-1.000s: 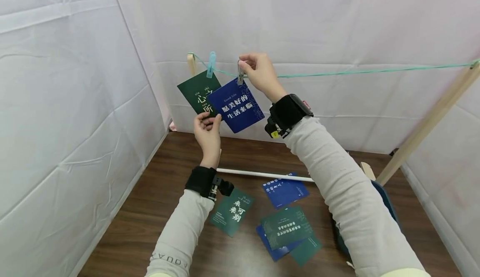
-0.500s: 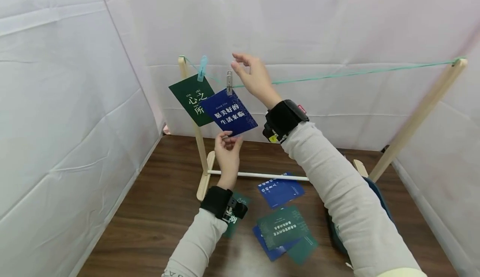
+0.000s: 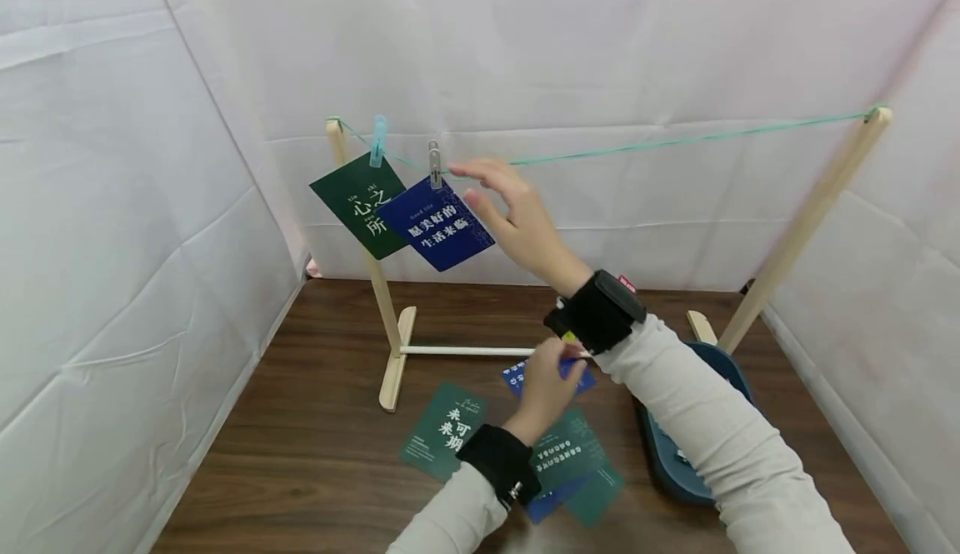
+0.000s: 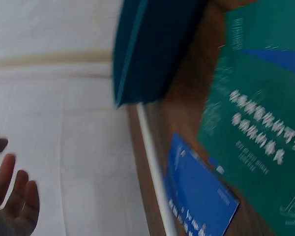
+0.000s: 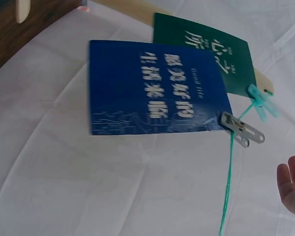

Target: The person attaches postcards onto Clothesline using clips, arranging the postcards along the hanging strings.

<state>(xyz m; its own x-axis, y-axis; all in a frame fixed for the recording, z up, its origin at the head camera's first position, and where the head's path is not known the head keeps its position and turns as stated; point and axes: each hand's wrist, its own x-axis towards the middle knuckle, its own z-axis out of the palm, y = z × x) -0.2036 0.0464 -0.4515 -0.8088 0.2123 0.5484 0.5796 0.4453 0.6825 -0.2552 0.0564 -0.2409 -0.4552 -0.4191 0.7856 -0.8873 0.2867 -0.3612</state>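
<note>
A blue card (image 3: 437, 225) with white lettering hangs tilted from a green string (image 3: 630, 147), held by a silver metal clip (image 3: 434, 164). Behind its left edge hangs a dark green card (image 3: 363, 208) under a light blue clothespin (image 3: 377, 142). My right hand (image 3: 521, 217) is just right of the metal clip, fingers apart and holding nothing; the right wrist view shows the hand (image 5: 292, 182) away from the clip. Lower down, my left hand (image 3: 547, 383) is above the loose cards, fingers loosely bent. Nothing is in the left hand (image 4: 14, 196) in its wrist view.
On the brown table (image 3: 300, 421) lie a green card (image 3: 446, 429), a blue card (image 4: 199, 189) by the white rod (image 3: 465, 351), and a small pile of cards (image 3: 573, 454). A dark blue bin (image 3: 667, 462) sits partly under my right forearm. Wooden posts (image 3: 806, 221) support the string.
My right hand has let go of the metal clip and moved down to the right. My left hand has left the hanging cards and dropped rightward to the table cards. The view has shifted.
</note>
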